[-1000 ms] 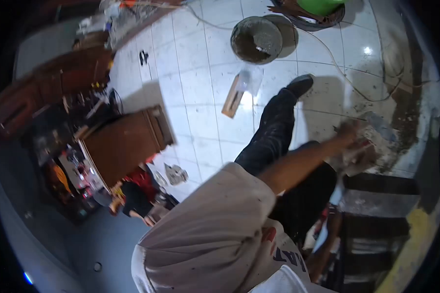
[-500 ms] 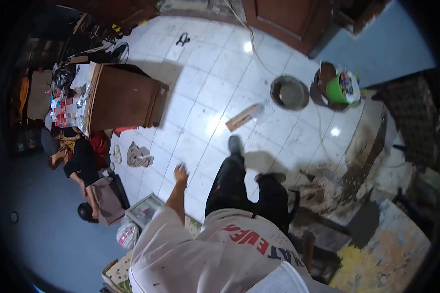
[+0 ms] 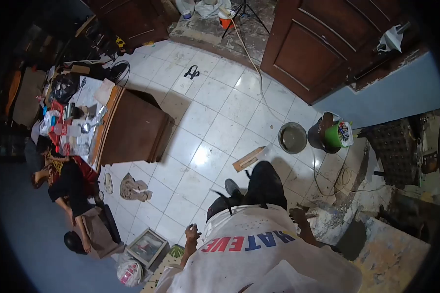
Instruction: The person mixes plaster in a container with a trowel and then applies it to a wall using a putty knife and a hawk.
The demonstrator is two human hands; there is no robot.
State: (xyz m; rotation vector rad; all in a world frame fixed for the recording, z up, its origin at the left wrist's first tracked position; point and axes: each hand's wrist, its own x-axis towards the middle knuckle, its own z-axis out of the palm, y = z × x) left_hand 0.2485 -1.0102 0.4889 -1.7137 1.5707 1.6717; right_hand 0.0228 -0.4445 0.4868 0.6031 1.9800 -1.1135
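Note:
My left hand (image 3: 192, 233) hangs low beside the front of my white shirt (image 3: 259, 229), above the tiled floor. Its fingers are loosely bent and a little apart, and I make out nothing in them. On the other side, my right hand (image 3: 298, 215) hangs by my hip, its fingers loosely bent, small and dim in view; no held thing shows. Ahead of my feet lies a long wooden-looking piece (image 3: 249, 158). Beyond it stand a round basin of grey contents (image 3: 292, 138) and a green bucket (image 3: 333, 136) filled with small items.
A brown wooden cabinet (image 3: 134, 128) stands left, its top cluttered with bottles. A seated person (image 3: 66, 183) is beyond it. A cloth (image 3: 134, 188) and black strap (image 3: 191, 72) lie on the tiles. A cable (image 3: 261, 88) crosses the floor. A glass-topped box (image 3: 146, 246) stands left.
My left hand has drawn back from ahead toward my side. My right hand has come into view. My legs have shifted in a step, and the view has tilted up, showing more of the doorway.

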